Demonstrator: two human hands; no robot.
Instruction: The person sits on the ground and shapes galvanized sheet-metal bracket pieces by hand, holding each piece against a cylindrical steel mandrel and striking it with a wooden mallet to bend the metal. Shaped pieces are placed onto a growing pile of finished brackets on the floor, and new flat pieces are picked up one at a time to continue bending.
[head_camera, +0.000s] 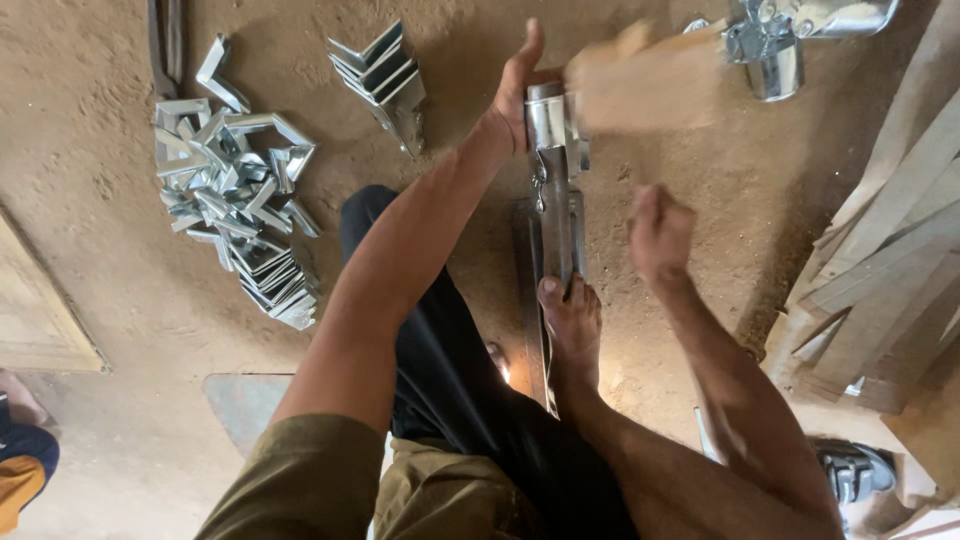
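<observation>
While left hand (515, 100) steadies metal strip (556, 215) lengthwise away, blurred right hand (658, 235) clenched on wooden mallet (640, 85)

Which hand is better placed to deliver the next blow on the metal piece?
Probably the right hand: it swings the blurred wooden block just above the metal piece. The left hand is pressed against that piece's top, steadying it, while the foot pins its lower end.
</observation>
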